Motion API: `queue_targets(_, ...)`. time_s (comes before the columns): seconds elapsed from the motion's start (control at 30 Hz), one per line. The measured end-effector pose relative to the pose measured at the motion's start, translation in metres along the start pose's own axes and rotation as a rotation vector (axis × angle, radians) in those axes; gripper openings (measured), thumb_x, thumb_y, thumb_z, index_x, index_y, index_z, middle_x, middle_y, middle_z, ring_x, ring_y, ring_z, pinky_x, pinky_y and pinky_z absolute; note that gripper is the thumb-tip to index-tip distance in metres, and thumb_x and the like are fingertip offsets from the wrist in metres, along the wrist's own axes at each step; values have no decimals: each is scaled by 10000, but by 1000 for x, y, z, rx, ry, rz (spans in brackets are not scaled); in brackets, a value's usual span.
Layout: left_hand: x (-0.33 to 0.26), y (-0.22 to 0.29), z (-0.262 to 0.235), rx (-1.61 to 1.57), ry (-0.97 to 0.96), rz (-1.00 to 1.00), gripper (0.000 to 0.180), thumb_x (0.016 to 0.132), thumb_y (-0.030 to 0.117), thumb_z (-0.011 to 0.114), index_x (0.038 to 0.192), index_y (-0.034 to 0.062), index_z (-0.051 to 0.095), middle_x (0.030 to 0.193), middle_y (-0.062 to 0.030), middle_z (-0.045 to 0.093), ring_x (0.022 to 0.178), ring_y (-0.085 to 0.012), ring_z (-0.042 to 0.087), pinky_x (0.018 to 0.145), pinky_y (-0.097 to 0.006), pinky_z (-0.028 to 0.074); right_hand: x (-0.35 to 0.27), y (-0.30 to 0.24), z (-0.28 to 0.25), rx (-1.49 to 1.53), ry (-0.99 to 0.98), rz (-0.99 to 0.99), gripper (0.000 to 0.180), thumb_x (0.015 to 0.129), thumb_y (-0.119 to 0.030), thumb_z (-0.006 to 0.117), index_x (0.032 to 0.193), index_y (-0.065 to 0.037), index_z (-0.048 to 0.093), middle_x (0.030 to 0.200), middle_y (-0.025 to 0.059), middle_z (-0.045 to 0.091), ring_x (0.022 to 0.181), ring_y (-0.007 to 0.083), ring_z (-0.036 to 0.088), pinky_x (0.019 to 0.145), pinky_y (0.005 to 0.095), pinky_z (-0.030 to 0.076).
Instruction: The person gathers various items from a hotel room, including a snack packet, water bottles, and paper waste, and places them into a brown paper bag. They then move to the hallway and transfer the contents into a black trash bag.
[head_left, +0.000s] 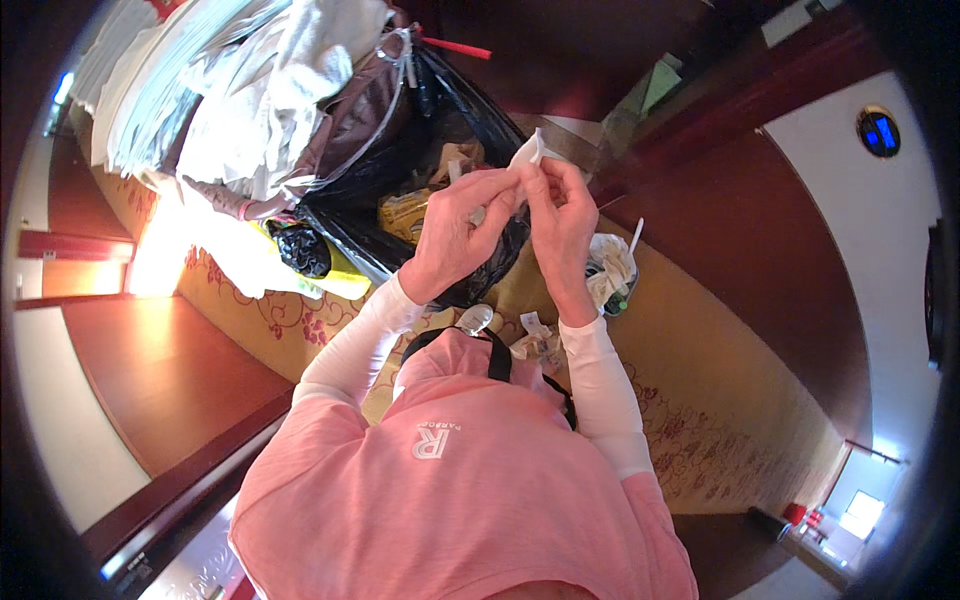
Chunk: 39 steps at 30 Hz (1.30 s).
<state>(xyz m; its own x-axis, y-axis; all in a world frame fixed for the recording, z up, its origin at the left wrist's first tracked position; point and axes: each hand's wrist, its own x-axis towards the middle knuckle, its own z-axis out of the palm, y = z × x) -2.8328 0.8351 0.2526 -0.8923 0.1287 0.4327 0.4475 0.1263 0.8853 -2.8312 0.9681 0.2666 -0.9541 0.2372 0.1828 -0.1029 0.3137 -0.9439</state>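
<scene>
In front of my chest, both hands come together over the mouth of a large black garbage bag [340, 238]. Fingers of my left hand [462, 228] are pressed together, closed on a small white piece [528, 150] that looks like paper or thin plastic. My right hand [562, 225] pinches the same piece between thumb and fingers, and part of it sticks up above the fingertips. Inside the bag, below my left hand, lie yellow packaging [402, 213] and crumpled brown paper [458, 160].
White linens [270, 110] are heaped on a cart at the upper left. A small bin [610, 268] with crumpled waste stands right of my hands. Loose litter [537, 342] lies on the patterned carpet [690, 410] near my shoe. A yellow bag [345, 278] rests beside the cart.
</scene>
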Motion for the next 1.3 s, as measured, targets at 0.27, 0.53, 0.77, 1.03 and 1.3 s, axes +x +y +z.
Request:
queue_targets(0.27,-2,-1,36,-362,131,-372,159,868,83,662,975,-31,691,810,-13,659,713,-32,531,636,-187,438,-15,12,-34,283,283,83,207,936,-190,599,891,6,649,726,-14,574,670,61,469,607,217,393)
queue_targets(0.53,2,-2,56,-722,-117,-468,311,825,50,702,1106,-26,593,928,-94,670,695,-118,636,600,-218,512,-32,6,-107,17,256,66,230,948,-202,567,805,-22,573,689,-41,499,643,46,427,572,220,363)
queue_targets(0.77,21,15,45,-615,-219,-574,160,872,208,686,902,55,653,723,5,628,537,-32,521,478,-162,367,-57,-18,-167,113,107,298,266,905,-255,648,737,-52,608,687,-55,542,640,28,468,570,205,374)
queue_targets(1.03,1,119,43,-648,-407,-529,179,883,180,670,898,13,609,712,-35,625,518,-64,544,453,-182,400,-103,-41,-164,1506,-84,-48,260,971,-274,514,982,-27,595,1169,218,598,1055,307,606,880,449,525)
queue_targets(1.3,-5,196,32,-940,-528,-348,140,841,67,699,911,2,597,736,-78,660,543,-95,600,448,-200,446,-167,-91,-132,1225,-28,-101,312,867,-277,646,1044,-32,570,1119,161,619,1010,257,622,871,397,517)
